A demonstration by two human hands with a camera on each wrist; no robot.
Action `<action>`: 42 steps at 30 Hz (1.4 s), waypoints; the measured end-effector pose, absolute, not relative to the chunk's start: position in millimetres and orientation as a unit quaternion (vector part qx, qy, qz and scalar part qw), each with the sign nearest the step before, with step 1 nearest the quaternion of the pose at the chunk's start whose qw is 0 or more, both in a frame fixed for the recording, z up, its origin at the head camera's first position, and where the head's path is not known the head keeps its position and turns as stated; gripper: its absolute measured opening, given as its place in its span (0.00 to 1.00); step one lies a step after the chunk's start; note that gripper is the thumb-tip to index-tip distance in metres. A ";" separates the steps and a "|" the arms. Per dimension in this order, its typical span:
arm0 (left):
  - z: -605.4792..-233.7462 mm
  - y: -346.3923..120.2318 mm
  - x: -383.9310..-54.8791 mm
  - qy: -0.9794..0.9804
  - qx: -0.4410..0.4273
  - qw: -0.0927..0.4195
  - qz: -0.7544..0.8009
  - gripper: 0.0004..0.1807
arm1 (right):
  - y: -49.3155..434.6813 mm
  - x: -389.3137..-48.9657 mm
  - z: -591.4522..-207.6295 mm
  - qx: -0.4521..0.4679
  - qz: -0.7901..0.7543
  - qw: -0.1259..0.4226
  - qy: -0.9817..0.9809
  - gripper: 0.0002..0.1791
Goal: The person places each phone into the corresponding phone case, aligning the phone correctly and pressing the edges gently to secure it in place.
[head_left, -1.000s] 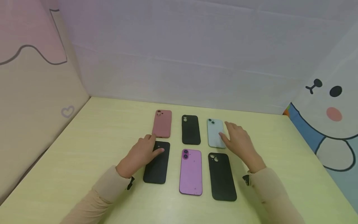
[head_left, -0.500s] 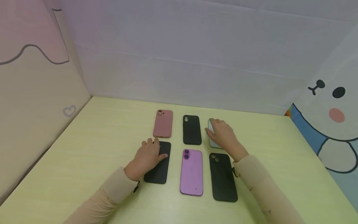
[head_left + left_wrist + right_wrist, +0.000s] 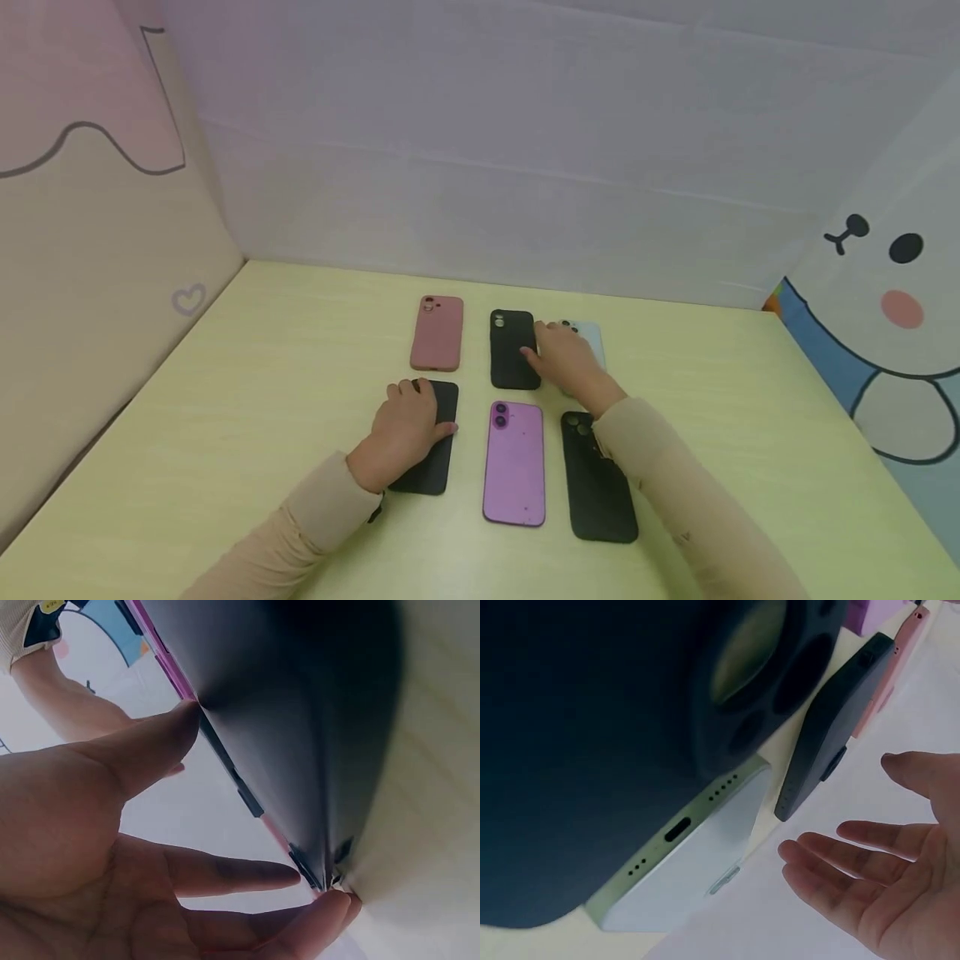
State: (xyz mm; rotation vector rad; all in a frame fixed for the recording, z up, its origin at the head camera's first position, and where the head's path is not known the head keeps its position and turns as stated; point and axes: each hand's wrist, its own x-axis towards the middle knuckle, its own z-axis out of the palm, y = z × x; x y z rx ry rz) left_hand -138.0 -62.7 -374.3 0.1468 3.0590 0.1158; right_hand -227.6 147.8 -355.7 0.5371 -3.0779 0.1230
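- The left hand (image 3: pixel 405 425) is pinching the thin black rounded slab (image 3: pixel 430 472) (phone or case, I cannot tell) on the pale-yellow worktop (image 3: pixel 300 375); the step in hand seems to be taking hold.
- The purple rectangular phone (image 3: pixel 514 471) is lying untouched.
- The right hand (image 3: pixel 564 357) is hovering, grip loosely spread, holding nothing, over the light-blue rectangular phone (image 3: pixel 592 337); picking here would be calling for lowering and closing.

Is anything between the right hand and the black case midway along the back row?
Nothing visible is. The right hand is over the pale phone and overlaps the black case in the head view; the right wrist view shows only a gap between hand and case.
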 end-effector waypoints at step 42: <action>-374.9 -55.1 -152.7 0.997 0.006 0.057 0.058 0.54 | 107.0 -242.1 -370.2 0.096 0.018 -0.087 -0.991 0.31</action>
